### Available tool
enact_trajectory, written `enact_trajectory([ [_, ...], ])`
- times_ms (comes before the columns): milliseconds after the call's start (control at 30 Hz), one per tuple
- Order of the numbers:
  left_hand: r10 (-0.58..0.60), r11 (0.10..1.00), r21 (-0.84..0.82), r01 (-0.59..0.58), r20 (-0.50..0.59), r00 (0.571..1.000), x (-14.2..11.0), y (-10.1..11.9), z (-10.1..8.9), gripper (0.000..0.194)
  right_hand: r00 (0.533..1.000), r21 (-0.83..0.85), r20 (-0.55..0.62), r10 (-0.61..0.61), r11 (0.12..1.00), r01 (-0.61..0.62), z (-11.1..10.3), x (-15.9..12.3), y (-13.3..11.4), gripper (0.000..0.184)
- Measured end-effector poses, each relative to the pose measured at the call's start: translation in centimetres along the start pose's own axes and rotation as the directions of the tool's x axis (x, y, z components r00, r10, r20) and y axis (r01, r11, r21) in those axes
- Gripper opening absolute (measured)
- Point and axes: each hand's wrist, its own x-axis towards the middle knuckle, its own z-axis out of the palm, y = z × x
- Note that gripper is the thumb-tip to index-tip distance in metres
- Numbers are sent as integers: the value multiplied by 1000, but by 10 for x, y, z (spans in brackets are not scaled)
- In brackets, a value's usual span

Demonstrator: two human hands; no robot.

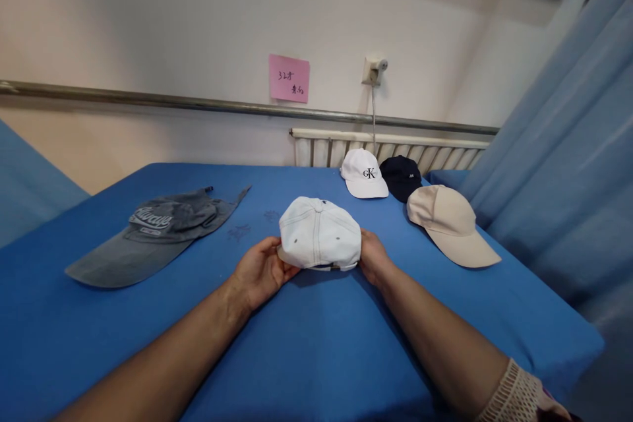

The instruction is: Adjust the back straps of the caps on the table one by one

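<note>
Cap (320, 236) held at opposite sides by left hand (260, 271) and right hand (374, 257), over mid blue sheet (297, 349), contact unclear, likely light, soft cloth, low slip, not fragile, could dent on top so best taken by both lower sides

A metal rail (208, 103) crosses the pale wall (198, 26), with a pink note (289, 80) and a socket (371, 71) above it and a radiator (336, 153) below. Beside the blue-covered table (306, 343), a blue curtain (558, 145) hangs at right. Soft shadows shade the wall.
</note>
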Motion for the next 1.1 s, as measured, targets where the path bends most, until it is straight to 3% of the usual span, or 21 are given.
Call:
enact_trajectory([
  [133, 57, 998, 28, -55, -89, 994, 4, 3, -2, 15, 993, -69, -110, 40, 996, -47, 2, -2, -2, 22],
  [233, 85, 995, 61, -78, -117, 990, 7, 5, -4, 18, 992, -65, -109, 67, 995, -75, 4, -5, -6, 21],
  [367, 95, 991, 108, -80, -135, 986, 5, 7, 0, 26, 985, -57, -169, 38, 997, -49, 4, -5, -11, 26],
  [467, 95, 990, 118, -81, -123, 988, 1, 8, 3, 28, 988, -2, -155, -10, 1000, 10, 3, -4, -12, 29],
  [567, 97, 983, 164, -79, -105, 990, 2, 6, 1, 26, 987, -16, -159, 5, 1000, -8, 1, -2, -10, 30],
  [700, 225, 965, 173, -197, -159, 961, 6, 4, -6, 29, 980, -128, -195, 39, 990, -65, -2, 2, -5, 30],
  [800, 317, 947, 116, -300, -180, 931, 8, 7, -9, 32, 977, -127, -211, -5, 992, -22, -4, 5, -5, 35],
  [900, 343, 938, 113, -327, -176, 923, 8, 9, -8, 29, 977, -95, -205, -55, 995, 36, -6, 8, -4, 36],
  [1033, 284, 933, 284, -221, -202, 937, 12, 7, -12, 19, 976, -230, -205, -69, 973, 21, -8, 10, 0, 28],
  [1100, 358, 873, 433, -225, -253, 899, 14, 8, -16, 22, 978, -323, -193, -80, 946, 14, -9, 10, 2, 25],
])
